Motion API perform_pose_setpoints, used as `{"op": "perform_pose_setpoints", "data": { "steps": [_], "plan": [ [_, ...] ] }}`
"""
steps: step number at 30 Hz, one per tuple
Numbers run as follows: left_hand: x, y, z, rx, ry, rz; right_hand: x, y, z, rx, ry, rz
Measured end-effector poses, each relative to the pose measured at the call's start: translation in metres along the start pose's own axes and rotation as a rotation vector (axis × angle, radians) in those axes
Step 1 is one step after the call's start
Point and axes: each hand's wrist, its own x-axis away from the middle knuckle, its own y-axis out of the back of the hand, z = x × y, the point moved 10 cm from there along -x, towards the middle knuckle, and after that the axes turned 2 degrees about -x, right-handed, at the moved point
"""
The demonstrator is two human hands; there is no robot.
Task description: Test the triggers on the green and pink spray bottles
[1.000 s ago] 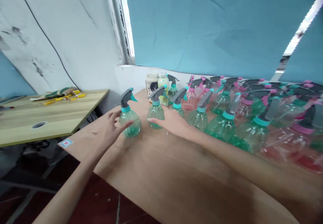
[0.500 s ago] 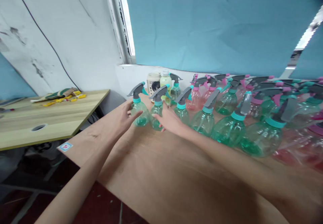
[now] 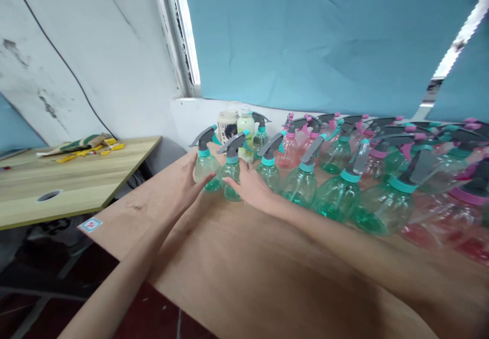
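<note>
My left hand (image 3: pixel 186 185) is against the left side of a clear spray bottle (image 3: pixel 207 165) with green liquid, a grey trigger head and a teal collar. Its thumb reaches across the bottle's front, apart from the fingers. On the right side of a second spray bottle (image 3: pixel 231 172) of the same kind lies my right hand (image 3: pixel 255 187), its thumb stretched over the lower front. Both bottles stand upright, close together, between my hands. Some fingertips are hidden behind the bottles. Just right of my right hand stands another green spray bottle (image 3: pixel 268 175).
Many more spray bottles, green and pink (image 3: pixel 287 150), crowd the right of the wooden tabletop (image 3: pixel 229 257). Behind my hands are a printed tub (image 3: pixel 226 124) and a pale yellow bottle (image 3: pixel 245 125). A lower desk (image 3: pixel 95 176) at left carries yellow-handled items (image 3: pixel 72 156).
My right hand has moved slightly left, its thumb now further across the second bottle. The two bottles stand a little closer together. The camera view has shifted slightly.
</note>
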Motion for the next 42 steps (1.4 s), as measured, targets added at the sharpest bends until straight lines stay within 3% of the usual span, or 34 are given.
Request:
{"op": "perform_pose_setpoints", "data": {
  "steps": [8,12,15,19,28,35,42],
  "plan": [
    [0.022,0.014,0.013,0.072,0.102,-0.058,0.02,0.007,0.011,0.056,0.053,0.007],
    [0.049,0.032,-0.013,0.143,0.103,-0.123,0.043,0.01,0.018,0.077,0.073,0.051],
    [0.077,0.033,-0.043,0.218,0.056,-0.081,0.068,0.015,0.022,0.081,0.103,0.069],
    [0.106,0.01,-0.079,0.297,-0.002,0.098,0.108,0.027,0.025,0.079,0.153,0.09],
    [0.127,-0.052,-0.177,0.447,-0.067,0.445,0.182,0.058,0.019,0.114,0.212,0.155],
    [0.144,-0.086,-0.236,0.499,-0.165,0.479,0.211,0.098,-0.014,0.125,0.137,0.172],
    [0.146,-0.133,-0.288,0.534,-0.206,0.541,0.234,0.129,-0.078,0.055,0.135,0.081]
  ]
}}
